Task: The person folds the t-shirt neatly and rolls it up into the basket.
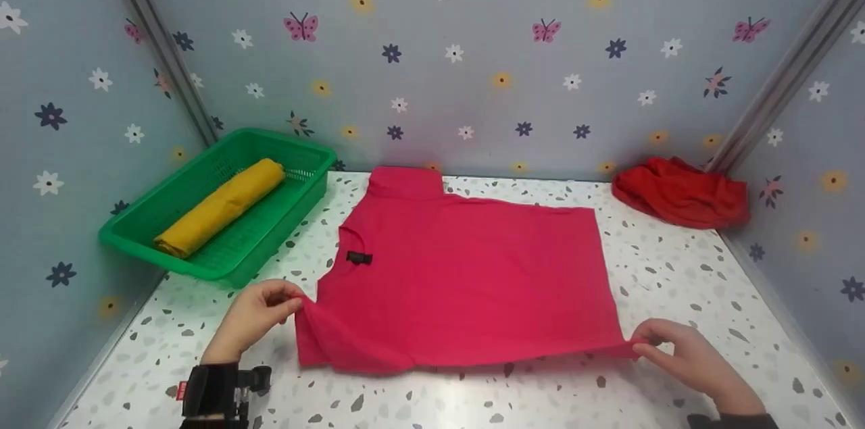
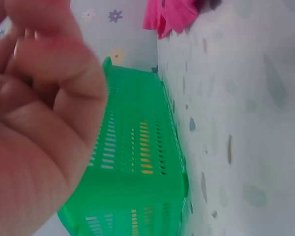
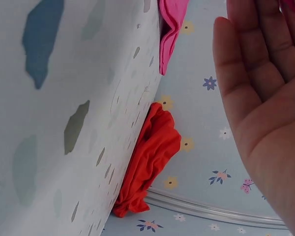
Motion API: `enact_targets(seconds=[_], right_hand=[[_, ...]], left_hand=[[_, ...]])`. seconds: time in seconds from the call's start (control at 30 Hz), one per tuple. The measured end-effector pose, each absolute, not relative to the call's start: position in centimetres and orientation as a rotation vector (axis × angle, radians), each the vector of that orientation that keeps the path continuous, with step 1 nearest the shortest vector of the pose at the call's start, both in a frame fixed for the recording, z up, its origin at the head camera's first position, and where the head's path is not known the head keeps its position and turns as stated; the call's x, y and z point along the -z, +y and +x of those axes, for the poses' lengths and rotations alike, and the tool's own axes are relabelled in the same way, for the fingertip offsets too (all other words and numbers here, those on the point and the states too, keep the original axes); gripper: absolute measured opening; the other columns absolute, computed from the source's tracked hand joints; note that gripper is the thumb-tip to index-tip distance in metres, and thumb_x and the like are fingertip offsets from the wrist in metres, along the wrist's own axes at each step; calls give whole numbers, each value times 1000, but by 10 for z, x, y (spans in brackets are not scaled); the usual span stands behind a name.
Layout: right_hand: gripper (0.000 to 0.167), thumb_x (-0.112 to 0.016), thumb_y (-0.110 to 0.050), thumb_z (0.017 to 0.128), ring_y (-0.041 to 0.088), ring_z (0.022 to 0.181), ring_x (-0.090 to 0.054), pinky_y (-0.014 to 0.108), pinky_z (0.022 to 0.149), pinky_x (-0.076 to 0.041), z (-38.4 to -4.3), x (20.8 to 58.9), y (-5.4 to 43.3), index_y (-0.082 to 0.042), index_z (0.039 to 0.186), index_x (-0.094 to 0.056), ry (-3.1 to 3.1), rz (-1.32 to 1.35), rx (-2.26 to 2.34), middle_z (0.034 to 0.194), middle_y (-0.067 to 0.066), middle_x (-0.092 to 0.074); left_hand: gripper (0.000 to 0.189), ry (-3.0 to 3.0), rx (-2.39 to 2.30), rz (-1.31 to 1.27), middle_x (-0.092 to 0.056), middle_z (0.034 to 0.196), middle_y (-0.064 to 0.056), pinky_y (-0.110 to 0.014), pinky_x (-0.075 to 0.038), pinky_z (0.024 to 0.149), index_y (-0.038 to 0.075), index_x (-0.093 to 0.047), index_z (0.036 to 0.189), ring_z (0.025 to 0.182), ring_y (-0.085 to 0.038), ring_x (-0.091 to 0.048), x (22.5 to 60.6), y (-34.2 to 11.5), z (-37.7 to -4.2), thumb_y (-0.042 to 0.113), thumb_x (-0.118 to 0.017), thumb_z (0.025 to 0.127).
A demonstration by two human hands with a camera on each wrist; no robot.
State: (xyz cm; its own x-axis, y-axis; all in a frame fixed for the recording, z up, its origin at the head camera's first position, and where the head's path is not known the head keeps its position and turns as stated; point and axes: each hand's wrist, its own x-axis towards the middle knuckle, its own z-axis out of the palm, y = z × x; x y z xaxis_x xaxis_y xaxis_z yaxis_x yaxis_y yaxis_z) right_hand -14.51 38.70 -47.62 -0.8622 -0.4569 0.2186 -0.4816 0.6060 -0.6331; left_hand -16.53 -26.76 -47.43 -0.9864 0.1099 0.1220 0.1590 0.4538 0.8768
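A pink T-shirt point(image 1: 486, 273) lies spread sideways on the speckled table, its collar with a black label toward the left and its hem toward the right. My left hand point(image 1: 253, 314) pinches the near sleeve side between thumb and fingers, and the cloth there is lifted in a fold. At the near hem corner, my right hand point(image 1: 689, 358) pinches the edge and raises it slightly. The far sleeve lies flat near the back wall. In the left wrist view, curled fingers of the left hand point(image 2: 39, 108) show close up; the right hand point(image 3: 270, 93) fills the right wrist view's upper right.
A green basket point(image 1: 253, 263) at the left holds a rolled yellow cloth point(image 1: 223, 207). A crumpled red cloth point(image 1: 679, 194) lies in the back right corner. Flowered walls point(image 1: 466, 78) enclose the table point(image 1: 432, 402) at the back and both sides.
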Motion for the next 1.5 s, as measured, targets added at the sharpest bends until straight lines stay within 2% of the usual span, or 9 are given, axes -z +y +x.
enact_targets(seconds=[0.17, 0.37, 0.67, 0.97, 1.23, 1.5], right_hand=[[14, -76, -9, 86, 6, 73, -58, 23, 68, -49, -153, 473, 379, -19, 89, -66, -2758, 647, -975, 78, -10, -65], [21, -78, 1, 81, 5, 68, -57, 23, 62, -48, -160, 472, 372, -16, 87, -67, -2682, 559, -934, 77, -15, -62], [17, -77, 0, 82, 5, 68, -55, 24, 60, -48, -168, 476, 373, -13, 88, -67, -2704, 456, -913, 76, -13, -62], [16, -77, -2, 83, 6, 67, -55, 25, 61, -48, -171, 481, 374, -11, 89, -66, -2737, 359, -910, 78, -9, -62], [13, -75, -3, 85, 7, 67, -55, 25, 60, -49, -173, 483, 372, -9, 90, -65, -2747, 284, -936, 78, -5, -62], [12, -75, -4, 86, 7, 68, -56, 26, 61, -49, -177, 482, 371, -8, 92, -65, -2745, 262, -911, 79, -4, -62]], left_hand=[[6, -2579, 1458, -69, -68, 82, -6, -25, -48, 62, 4, -72, 96, 68, -17, -60, 467, -255, -175, 3, -70, 90], [7, -2484, 1404, -8, -70, 83, -8, -22, -52, 64, 2, -73, 96, 71, -19, -65, 461, -244, -185, 2, -70, 90], [8, -2326, 1388, 12, -71, 89, -12, -16, -52, 68, 0, -73, 97, 74, -9, -65, 454, -230, -196, 2, -70, 90], [12, -2192, 1343, 10, -72, 93, -8, -14, -48, 69, 2, -74, 100, 77, -11, -61, 448, -217, -207, 2, -71, 89], [13, -2065, 1380, -29, -72, 91, -9, -14, -50, 72, 1, -75, 100, 77, -6, -62, 448, -206, -217, -2, -70, 88], [13, -2011, 1391, -24, -72, 92, -9, -15, -50, 72, 1, -75, 101, 78, -8, -62, 446, -198, -223, -1, -69, 89]])
